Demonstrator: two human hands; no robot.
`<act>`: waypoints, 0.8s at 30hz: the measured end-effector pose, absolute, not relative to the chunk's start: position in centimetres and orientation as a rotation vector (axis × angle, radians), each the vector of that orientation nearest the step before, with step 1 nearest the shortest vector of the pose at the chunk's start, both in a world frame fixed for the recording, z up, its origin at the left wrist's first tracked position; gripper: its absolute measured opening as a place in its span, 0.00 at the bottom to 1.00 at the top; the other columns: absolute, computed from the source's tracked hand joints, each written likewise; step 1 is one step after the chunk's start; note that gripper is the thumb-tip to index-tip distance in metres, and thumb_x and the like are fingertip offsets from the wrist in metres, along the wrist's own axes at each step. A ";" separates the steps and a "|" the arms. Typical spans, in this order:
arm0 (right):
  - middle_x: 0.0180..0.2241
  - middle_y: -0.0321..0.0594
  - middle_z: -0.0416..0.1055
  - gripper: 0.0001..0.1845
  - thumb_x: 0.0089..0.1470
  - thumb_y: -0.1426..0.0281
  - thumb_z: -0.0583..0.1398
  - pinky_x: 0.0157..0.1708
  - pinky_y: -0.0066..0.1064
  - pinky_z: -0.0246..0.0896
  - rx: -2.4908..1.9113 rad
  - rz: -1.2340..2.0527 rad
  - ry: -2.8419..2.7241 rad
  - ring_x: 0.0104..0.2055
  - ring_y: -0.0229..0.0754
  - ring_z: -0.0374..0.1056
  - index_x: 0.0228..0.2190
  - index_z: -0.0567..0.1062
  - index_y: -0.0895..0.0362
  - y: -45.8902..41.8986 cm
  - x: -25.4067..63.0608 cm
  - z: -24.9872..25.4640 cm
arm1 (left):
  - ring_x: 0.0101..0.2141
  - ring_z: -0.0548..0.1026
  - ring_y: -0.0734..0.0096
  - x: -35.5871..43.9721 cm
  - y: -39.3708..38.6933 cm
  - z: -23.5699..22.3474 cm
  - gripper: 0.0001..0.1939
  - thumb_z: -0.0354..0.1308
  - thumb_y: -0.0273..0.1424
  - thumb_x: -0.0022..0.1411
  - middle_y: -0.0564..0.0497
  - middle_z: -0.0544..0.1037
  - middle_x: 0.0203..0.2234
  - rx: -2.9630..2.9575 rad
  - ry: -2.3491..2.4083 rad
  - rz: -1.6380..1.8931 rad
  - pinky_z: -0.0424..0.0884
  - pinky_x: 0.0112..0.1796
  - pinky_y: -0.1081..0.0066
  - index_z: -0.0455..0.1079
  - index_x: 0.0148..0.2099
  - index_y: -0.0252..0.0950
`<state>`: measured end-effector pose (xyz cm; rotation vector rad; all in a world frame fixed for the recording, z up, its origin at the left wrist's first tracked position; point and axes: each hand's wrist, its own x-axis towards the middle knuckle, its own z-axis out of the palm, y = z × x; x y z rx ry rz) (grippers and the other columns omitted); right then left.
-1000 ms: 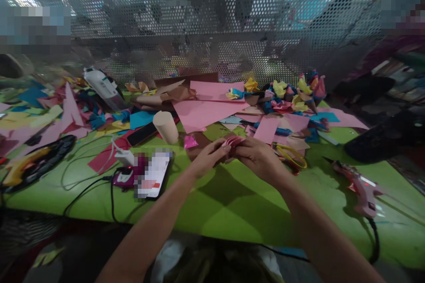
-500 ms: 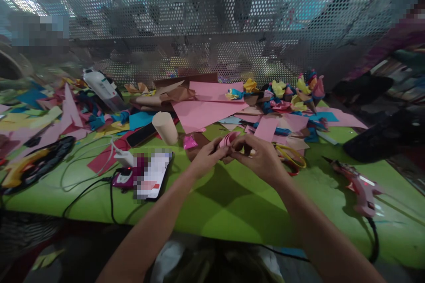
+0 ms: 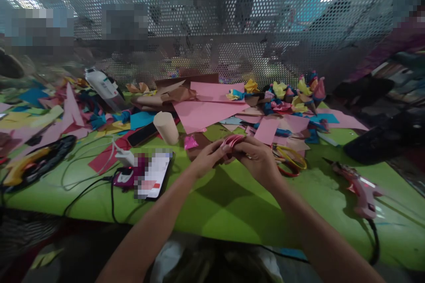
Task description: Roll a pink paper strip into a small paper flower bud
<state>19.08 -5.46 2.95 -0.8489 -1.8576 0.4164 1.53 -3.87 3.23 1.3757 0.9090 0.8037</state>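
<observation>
Both my hands meet over the middle of the green table (image 3: 232,203). My left hand (image 3: 207,159) and my right hand (image 3: 257,159) are closed on a small folded pink paper piece (image 3: 232,140), pinching it between the fingertips. Scissors with yellow and red handles (image 3: 290,161) lie just right of my right hand. A small magenta scrap (image 3: 190,142) and a brown paper piece lie just behind my left hand.
A phone (image 3: 152,174) with cables lies at left, beside a beige paper roll (image 3: 166,127). Pink sheets (image 3: 206,108) and coloured scraps pile up behind. A pink glue gun (image 3: 360,188) lies at right, a white bottle (image 3: 102,88) at back left, perforated metal screen beyond.
My fingers have kept working the pink paper: it was curled upright half a second ago and now lies flatter between my fingertips. My hands stayed in the same spot.
</observation>
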 end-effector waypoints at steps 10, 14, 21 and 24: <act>0.31 0.39 0.72 0.10 0.53 0.78 0.59 0.30 0.30 0.66 -0.972 0.503 -1.725 0.33 0.41 0.70 0.25 0.77 0.54 -5.7 18.3 2.6 | 0.37 0.74 0.67 1.5 -3.8 3.1 0.33 0.56 0.54 0.60 0.46 0.79 0.41 1.456 0.927 0.769 0.69 0.41 0.68 0.71 0.58 0.37; 0.30 0.38 0.75 0.07 0.50 0.77 0.60 0.32 0.31 0.66 -1.019 0.603 -1.664 0.32 0.42 0.71 0.27 0.76 0.54 -5.9 18.1 2.8 | 0.43 0.74 0.63 1.6 -3.8 3.3 0.26 0.57 0.49 0.62 0.46 0.78 0.46 1.458 0.967 0.856 0.69 0.45 0.67 0.73 0.55 0.38; 0.31 0.37 0.75 0.12 0.50 0.70 0.63 0.34 0.33 0.68 -1.031 0.922 -1.445 0.32 0.42 0.72 0.39 0.73 0.54 -6.2 18.5 3.8 | 0.46 0.74 0.62 1.8 -3.7 2.9 0.22 0.56 0.47 0.63 0.47 0.79 0.43 1.502 1.046 0.913 0.69 0.47 0.66 0.73 0.50 0.36; 0.30 0.36 0.75 0.19 0.50 0.69 0.64 0.34 0.33 0.68 -0.997 1.014 -1.474 0.32 0.42 0.72 0.45 0.71 0.54 -6.2 18.6 3.9 | 0.48 0.74 0.60 1.8 -3.7 3.0 0.23 0.56 0.47 0.63 0.46 0.79 0.47 1.554 1.044 0.893 0.68 0.50 0.65 0.72 0.53 0.37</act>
